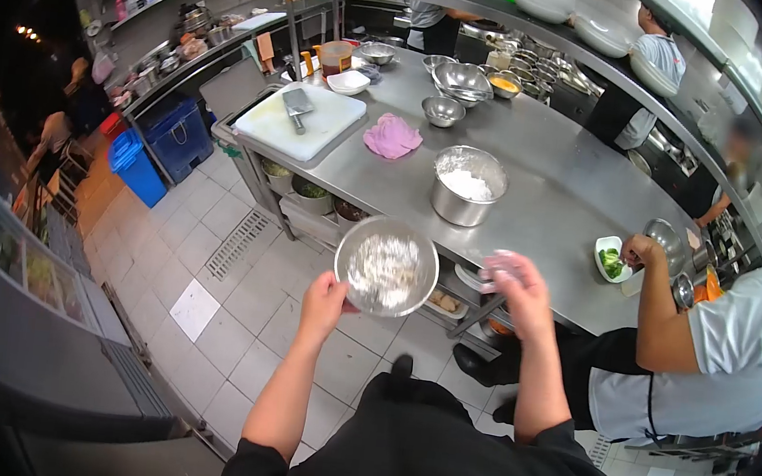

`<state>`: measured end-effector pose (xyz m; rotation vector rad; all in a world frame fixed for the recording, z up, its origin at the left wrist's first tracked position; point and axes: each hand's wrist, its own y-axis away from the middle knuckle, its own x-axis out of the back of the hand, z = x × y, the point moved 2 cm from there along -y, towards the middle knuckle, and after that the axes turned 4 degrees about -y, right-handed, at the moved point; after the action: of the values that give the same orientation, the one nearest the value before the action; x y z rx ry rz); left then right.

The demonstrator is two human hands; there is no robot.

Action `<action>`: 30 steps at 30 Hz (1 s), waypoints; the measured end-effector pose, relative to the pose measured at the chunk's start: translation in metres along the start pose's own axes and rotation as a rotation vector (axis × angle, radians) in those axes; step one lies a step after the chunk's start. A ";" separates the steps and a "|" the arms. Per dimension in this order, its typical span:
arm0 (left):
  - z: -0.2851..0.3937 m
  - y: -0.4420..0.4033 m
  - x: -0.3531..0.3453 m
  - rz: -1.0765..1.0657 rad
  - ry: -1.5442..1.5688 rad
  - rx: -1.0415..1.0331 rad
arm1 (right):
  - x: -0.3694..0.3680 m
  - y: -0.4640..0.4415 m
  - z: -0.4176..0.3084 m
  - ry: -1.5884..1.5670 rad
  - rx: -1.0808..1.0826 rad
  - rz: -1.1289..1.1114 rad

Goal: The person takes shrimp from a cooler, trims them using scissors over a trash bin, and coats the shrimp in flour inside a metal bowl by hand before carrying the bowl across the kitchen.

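Note:
My left hand (327,302) grips the rim of a steel mixing bowl (433,275), its thumb on the near left edge. The bowl is held out over the floor in front of the table and tilts toward me. Inside lie white flour and pale pieces coated in it, blurred by motion. To the right of the bowl, my right hand (520,288) is raised near the table edge, fingers whitened with flour and loosely apart. Nothing shows in it, though the fingertips are smeared. Beyond both hands, a deep steel pot (463,211) on the table contains white flour (466,184).
A steel table (547,176) bears a pink cloth (393,136), a white cutting board (318,131) with a cleaver (297,104), and several metal bowls. At right, a co-worker (710,343) reaches toward a white dish (602,250) of greens. Blue bins (135,168) stand at left.

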<state>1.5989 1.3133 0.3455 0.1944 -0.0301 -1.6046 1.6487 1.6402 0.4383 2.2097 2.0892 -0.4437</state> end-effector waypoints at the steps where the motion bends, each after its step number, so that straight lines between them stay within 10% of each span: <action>1: 0.006 -0.030 0.002 -0.006 -0.010 0.008 | 0.009 -0.011 -0.001 -0.023 0.013 0.056; 18: 0.075 -0.531 -0.022 -0.024 0.004 0.013 | 0.052 -0.275 0.044 -0.131 0.059 0.368; 30: 0.031 -0.921 -0.107 -0.176 -0.167 0.140 | 0.004 -0.284 0.086 -0.123 0.036 1.089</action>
<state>0.6863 1.4589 0.2584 0.1741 -0.2612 -1.7924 1.3553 1.6435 0.3964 2.7789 0.5902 -0.4613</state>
